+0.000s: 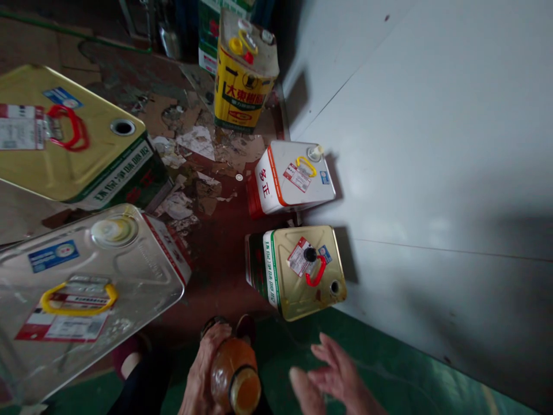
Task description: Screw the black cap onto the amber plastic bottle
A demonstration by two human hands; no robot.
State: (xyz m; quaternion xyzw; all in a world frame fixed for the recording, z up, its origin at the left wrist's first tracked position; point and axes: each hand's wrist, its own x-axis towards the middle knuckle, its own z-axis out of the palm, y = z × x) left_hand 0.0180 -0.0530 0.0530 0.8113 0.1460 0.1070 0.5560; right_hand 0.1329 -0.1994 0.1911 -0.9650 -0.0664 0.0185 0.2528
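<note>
The left hand (pixel 202 363) is curled firmly around the side of an amber bottle (pixel 222 369), whose neck projects past the grip, above the green floor (pixel 280 346). The right hand (pixel 334 369), fingers loosely parted and visibly holding nothing, hovers near a gold-topped can (pixel 298 300) at the floor's wall-side edge.

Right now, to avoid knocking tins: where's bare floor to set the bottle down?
Dark red floor between the silver tin and the gold tin by the wall looks bare; so does green floor between the right hand and the wall. Crowded: left, where the silver tin and another gold tin stand close; farther off, torn paper litters the floor.
</note>
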